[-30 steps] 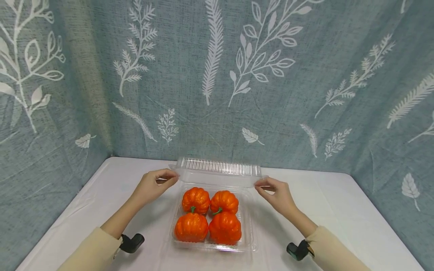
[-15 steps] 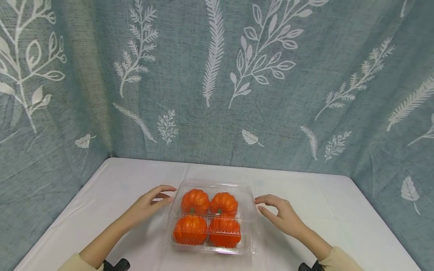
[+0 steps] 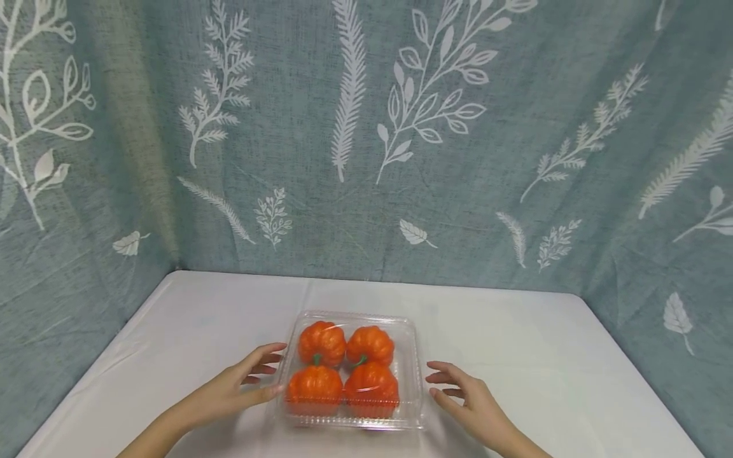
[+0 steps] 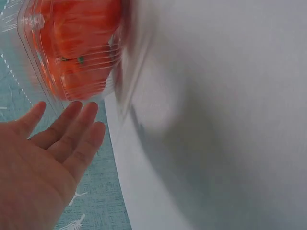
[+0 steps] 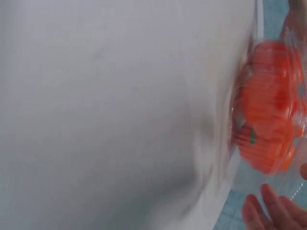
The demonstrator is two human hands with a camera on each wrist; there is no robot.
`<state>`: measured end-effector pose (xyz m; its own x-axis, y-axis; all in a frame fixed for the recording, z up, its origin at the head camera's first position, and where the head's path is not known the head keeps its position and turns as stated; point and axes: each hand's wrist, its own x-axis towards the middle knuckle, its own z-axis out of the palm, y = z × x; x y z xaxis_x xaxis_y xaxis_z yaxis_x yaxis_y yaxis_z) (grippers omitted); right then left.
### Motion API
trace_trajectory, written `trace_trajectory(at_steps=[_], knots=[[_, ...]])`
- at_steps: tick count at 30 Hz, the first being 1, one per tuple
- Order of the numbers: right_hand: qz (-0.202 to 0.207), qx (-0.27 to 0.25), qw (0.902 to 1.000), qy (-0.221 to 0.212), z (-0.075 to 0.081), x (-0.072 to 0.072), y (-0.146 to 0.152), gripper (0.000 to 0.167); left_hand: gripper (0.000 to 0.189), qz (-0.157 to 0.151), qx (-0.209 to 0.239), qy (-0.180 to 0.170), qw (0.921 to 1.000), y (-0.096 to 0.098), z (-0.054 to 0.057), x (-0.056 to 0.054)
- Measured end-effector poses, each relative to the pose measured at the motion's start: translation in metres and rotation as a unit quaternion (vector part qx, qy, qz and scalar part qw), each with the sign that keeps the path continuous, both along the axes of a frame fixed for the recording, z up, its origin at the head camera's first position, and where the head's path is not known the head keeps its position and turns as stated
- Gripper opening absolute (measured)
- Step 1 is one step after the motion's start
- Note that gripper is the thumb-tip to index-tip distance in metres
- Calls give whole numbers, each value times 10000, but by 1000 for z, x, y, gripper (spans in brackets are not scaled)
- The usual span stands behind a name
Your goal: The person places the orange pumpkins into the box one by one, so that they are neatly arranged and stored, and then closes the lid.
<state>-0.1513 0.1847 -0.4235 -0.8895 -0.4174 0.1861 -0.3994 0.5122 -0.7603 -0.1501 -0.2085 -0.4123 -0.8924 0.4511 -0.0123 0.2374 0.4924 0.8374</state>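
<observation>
A clear plastic clamshell box [image 3: 406,362] sits on the white table with its lid down over several small orange pumpkins [image 3: 314,389]. Beside the box's left edge is my left hand [image 3: 231,388], fingers extended and spread. Its thumb tip is at the box's side; whether it touches is hard to tell. My right hand [image 3: 474,407] hovers just off the right side, fingers loosely bent and holding nothing. The left wrist view shows the left hand [image 4: 53,158] palm up near the box wall [image 4: 29,38]. In the right wrist view, the right fingers [image 5: 276,211] are blurred beside the box.
The white table [image 3: 504,343] reaches back to a blue-green curtain [image 3: 315,210] printed with white leaves. That curtain also hangs along the left and right sides.
A second ago both hands pinched the raised lid at the back. The lid has since swung forward and down onto the box. Both hands have let go and moved nearer the front.
</observation>
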Motion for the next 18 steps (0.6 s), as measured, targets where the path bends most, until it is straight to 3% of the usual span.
trace_trajectory(at_steps=[6, 14, 18], knots=[[98, -33, 9960, -887, -1, 2, -2, 39, 61, -1, 51, -161, 9999, 0, -6, 4], [267, -90, 9911, -1297, 0, 1, -2, 31, 71, 22, 142, 57, 9999, -3, -14, 8], [377, -358, 9862, -1569, -1, 0, -2, 33, 74, -3, 403, -93, 9991, -4, -16, 9]])
